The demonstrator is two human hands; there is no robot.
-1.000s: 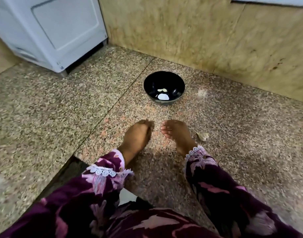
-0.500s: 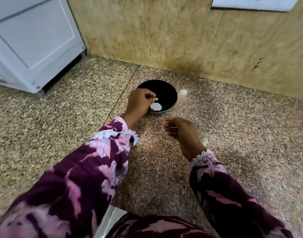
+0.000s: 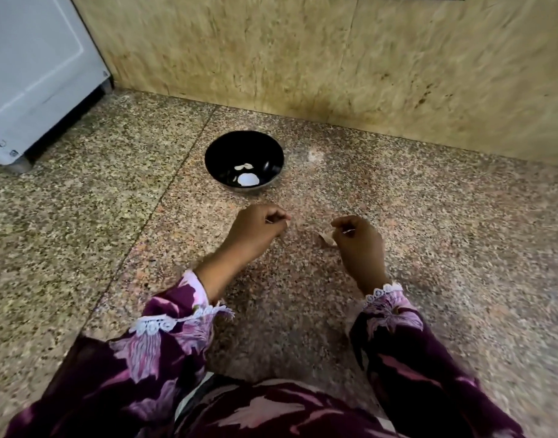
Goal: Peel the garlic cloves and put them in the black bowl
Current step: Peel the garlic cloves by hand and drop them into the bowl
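A light, hard, papery-skinned garlic clove [image 3: 327,240] is seen on the floor [image 3: 429,248] just beside the curled right hand [image 3: 358,245], best pinched across its sides, while peeled pieces [image 3: 247,179] lie in the black bowl [image 3: 227,150]; whether either hand's grip, the left hand [image 3: 258,224] included, holds anything cannot be told.

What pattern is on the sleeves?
Dark purple with pink flowers and white lace cuffs, on the sleeves in the head view.

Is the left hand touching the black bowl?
Apart. The head view shows a strip of speckled floor between the left hand and the black bowl.
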